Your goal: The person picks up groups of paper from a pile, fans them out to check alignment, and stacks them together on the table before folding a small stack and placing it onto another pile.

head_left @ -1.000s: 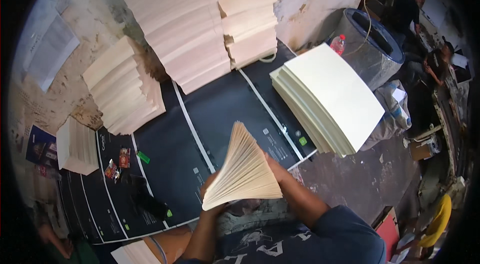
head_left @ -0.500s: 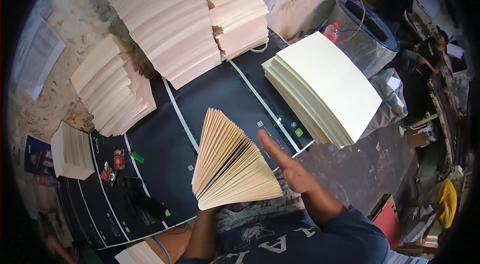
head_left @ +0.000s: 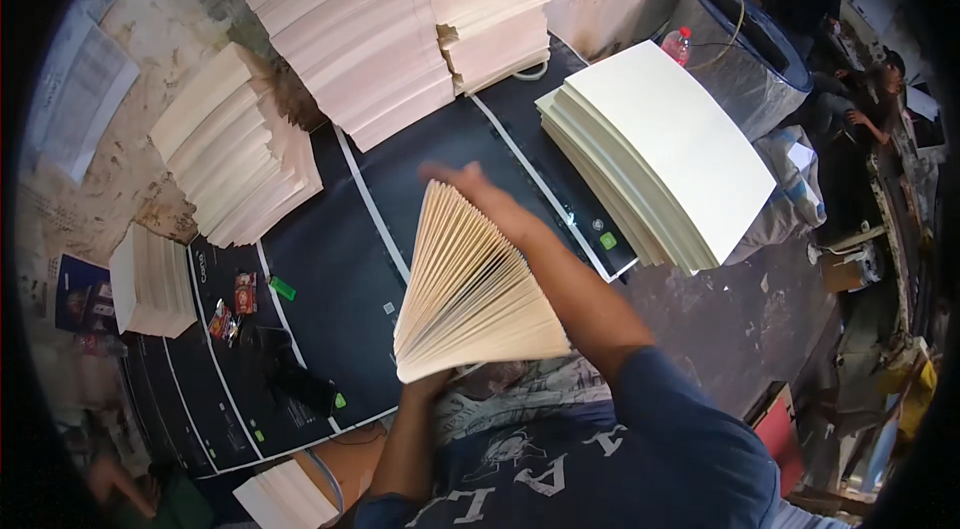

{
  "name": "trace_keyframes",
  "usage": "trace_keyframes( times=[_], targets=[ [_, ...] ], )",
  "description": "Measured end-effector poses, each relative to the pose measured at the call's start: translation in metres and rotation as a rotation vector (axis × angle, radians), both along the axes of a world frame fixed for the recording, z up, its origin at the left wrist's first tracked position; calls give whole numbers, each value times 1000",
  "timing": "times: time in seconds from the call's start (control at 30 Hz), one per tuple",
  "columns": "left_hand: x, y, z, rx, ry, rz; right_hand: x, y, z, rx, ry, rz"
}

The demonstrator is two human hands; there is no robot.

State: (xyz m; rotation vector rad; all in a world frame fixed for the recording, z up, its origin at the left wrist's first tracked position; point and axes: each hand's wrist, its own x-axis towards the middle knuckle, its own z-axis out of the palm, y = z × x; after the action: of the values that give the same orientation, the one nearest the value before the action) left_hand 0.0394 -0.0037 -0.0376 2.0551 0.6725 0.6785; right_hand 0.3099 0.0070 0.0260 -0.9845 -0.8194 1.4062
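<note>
A thick stack of cream paper sheets (head_left: 480, 289) is spread like a fan above the table, its sheets pinched together at the near left corner. My left hand (head_left: 428, 385) grips it from underneath, and the paper hides most of those fingers. At the fan's far edge is my right hand (head_left: 470, 187), fingers stretched out and slightly blurred. Whether that hand touches the sheets I cannot tell. Dark gaps show between sheets in the middle of the fan.
A large paper pile (head_left: 670, 149) stands at the table's right edge. Tall paper stacks (head_left: 350, 49) line the wall. Small packets (head_left: 245, 293) and a green item (head_left: 283, 288) lie on the black tabletop (head_left: 330, 289). Behind are a red-capped bottle (head_left: 677, 47), a drum (head_left: 750, 34) and people.
My right hand has moved left and away from me, from the fan's right side to its far edge. The fan has narrowed somewhat. The whole view has shifted slightly.
</note>
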Motion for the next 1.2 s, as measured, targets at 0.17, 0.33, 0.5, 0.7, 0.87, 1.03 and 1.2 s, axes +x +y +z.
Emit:
trace_keyframes(
  times=[0.17,0.33,0.5,0.7,0.87,1.03,1.2],
  targets=[
    [25,-11,10,-435,-381,242,-10,-40,-20,-1,58,40],
    [23,-20,21,-335,-355,219,-34,-63,4,153,-40,-139],
    [30,-5,18,-138,-405,164,-31,-69,-2,-136,13,-73],
    [13,4,18,-299,-218,82,-35,-65,-37,-93,-41,-107],
    [7,2,-4,-454,-185,115,-44,-75,-40,-167,88,-131],
    [13,4,27,-779,-422,108,-39,-76,-45,-139,-348,-162],
    [-3,42,14,-1274,-212,57,-17,-94,34,-441,-636,75]
  ],
)
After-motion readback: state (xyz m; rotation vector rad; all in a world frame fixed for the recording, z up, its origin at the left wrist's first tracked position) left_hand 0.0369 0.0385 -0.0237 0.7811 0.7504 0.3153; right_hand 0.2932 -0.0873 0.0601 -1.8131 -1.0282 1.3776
